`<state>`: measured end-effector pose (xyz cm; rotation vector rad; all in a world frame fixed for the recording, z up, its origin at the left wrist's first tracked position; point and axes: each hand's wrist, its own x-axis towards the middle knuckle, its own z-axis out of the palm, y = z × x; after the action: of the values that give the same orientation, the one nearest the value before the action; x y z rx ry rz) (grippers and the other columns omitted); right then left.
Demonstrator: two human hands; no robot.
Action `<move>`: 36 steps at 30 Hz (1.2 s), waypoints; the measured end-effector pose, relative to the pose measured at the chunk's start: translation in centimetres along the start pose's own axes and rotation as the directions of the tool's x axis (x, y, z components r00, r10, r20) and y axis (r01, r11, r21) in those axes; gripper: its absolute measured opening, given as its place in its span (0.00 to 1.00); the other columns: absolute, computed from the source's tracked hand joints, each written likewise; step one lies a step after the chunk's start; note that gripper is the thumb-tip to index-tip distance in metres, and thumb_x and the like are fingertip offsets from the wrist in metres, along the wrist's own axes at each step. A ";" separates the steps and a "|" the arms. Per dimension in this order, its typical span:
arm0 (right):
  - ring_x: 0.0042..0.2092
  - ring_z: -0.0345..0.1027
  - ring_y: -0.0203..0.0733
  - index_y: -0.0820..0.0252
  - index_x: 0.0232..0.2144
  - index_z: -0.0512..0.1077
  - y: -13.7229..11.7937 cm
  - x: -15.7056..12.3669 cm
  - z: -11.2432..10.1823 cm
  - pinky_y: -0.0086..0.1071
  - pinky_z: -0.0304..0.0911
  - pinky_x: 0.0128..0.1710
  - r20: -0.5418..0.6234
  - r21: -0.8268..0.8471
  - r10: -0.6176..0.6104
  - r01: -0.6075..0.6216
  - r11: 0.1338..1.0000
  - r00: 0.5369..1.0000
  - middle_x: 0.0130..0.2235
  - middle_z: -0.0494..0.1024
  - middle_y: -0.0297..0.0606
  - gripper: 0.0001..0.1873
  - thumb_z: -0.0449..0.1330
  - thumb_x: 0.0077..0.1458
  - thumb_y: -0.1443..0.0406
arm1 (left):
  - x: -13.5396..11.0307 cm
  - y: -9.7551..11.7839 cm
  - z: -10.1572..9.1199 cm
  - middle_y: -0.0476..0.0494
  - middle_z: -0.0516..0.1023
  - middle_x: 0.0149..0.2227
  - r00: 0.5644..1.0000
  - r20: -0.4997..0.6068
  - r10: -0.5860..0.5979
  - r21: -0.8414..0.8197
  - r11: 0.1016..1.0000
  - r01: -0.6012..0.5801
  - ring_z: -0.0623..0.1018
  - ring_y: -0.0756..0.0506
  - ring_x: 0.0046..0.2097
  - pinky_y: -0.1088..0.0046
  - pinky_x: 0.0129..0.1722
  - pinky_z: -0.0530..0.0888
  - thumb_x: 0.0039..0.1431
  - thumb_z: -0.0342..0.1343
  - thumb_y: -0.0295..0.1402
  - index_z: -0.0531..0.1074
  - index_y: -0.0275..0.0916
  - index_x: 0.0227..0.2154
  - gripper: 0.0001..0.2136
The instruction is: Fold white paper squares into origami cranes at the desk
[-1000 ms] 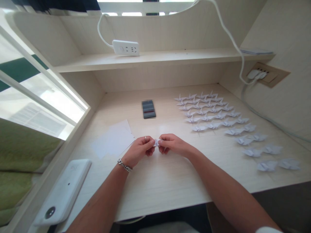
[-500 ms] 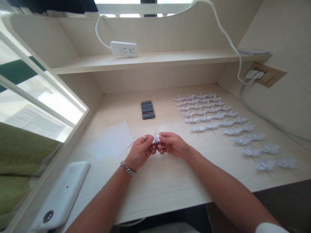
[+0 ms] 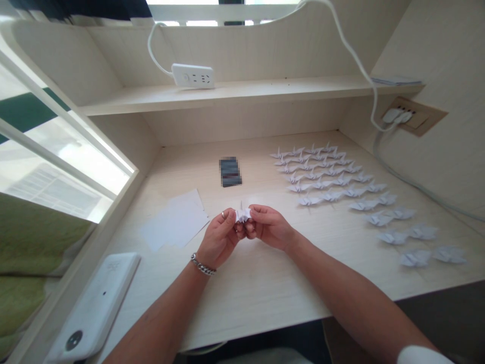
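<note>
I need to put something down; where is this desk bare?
Bare: between the two forearms, toward the front edge; behind the white sheets; between the dark object and the paper cranes. Crowded: the right side, with those cranes, and the front left, with the white device.

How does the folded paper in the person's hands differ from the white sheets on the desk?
The folded paper is small and creased; the white sheets are larger and flat. The folded paper is held between the left hand and right hand; the white sheets lie on the desk. Both are white.
</note>
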<state>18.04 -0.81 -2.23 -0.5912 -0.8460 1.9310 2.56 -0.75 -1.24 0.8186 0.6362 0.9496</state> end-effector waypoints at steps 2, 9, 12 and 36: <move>0.25 0.63 0.33 0.61 0.25 0.67 0.0 0.0 0.0 0.27 0.56 0.25 0.003 -0.002 -0.003 0.003 1.000 1.000 0.23 0.70 0.33 0.15 0.66 0.48 0.57 | 0.0 0.0 0.0 0.48 0.71 0.24 1.000 -0.001 -0.001 -0.010 1.000 0.001 0.73 0.48 0.29 0.68 0.33 0.71 0.53 0.61 0.42 0.65 0.38 0.24 0.15; 0.25 0.63 0.33 0.62 0.25 0.69 0.1 0.0 -0.2 0.26 0.56 0.24 0.043 0.037 -0.018 0.016 0.999 0.999 0.23 0.71 0.33 0.14 0.66 0.49 0.58 | 0.0 -0.2 -0.3 0.48 0.71 0.24 0.999 0.039 0.020 -0.053 0.998 -0.018 0.73 0.48 0.30 0.68 0.33 0.71 0.54 0.61 0.41 0.65 0.37 0.25 0.14; 0.25 0.63 0.32 0.63 0.26 0.70 0.1 0.0 -0.3 0.26 0.57 0.24 0.073 0.052 -0.031 0.027 0.998 0.997 0.23 0.71 0.33 0.13 0.66 0.50 0.59 | 0.1 -0.3 -0.6 0.49 0.70 0.24 0.997 0.072 0.038 -0.094 0.995 -0.031 0.73 0.47 0.30 0.69 0.33 0.71 0.55 0.61 0.39 0.65 0.37 0.25 0.13; 0.24 0.64 0.32 0.63 0.24 0.70 -0.1 0.1 -1.2 0.27 0.57 0.25 -0.062 -0.336 -0.008 -0.014 0.942 0.998 0.24 0.71 0.32 0.17 0.65 0.48 0.55 | 0.5 0.3 -1.2 0.51 0.70 0.20 0.980 -0.039 0.195 0.580 0.803 -0.137 0.67 0.52 0.24 0.75 0.27 0.65 0.59 0.56 0.40 0.67 0.36 0.23 0.14</move>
<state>18.84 -0.30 -2.92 -0.8510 -1.1458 1.7714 1.70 0.15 -1.76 1.3952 0.9739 0.9694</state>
